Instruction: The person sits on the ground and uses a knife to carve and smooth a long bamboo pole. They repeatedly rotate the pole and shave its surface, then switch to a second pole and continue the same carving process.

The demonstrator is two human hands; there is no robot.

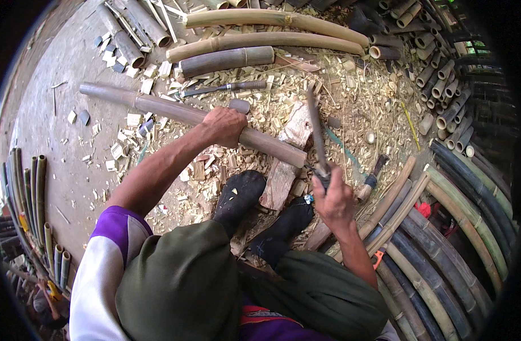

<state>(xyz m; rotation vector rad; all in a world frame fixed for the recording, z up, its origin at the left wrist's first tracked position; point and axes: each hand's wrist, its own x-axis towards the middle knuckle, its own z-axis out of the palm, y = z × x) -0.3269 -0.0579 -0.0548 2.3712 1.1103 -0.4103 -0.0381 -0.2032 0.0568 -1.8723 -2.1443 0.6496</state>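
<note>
My left hand (225, 126) is wrapped round the middle of a long brown bamboo pole (166, 108), which slants from the upper left down to the right. The pole's right end rests over a pale, rough wood block (283, 179) on the ground. In my closed right hand (335, 196) is a machete (315, 122), its dark blade standing up just right of the pole's cut end. Most of its handle is hidden by my fingers. My feet in dark socks (240, 193) are either side of the block.
Wood chips (328, 94) litter the ground. A chisel-like tool (232, 87) with a wooden handle lies beyond the pole, near bamboo lengths (266, 42). Many bamboo poles (436, 256) lie at the right, with a stacked pile (442, 85) behind. Upright poles (39, 193) stand left.
</note>
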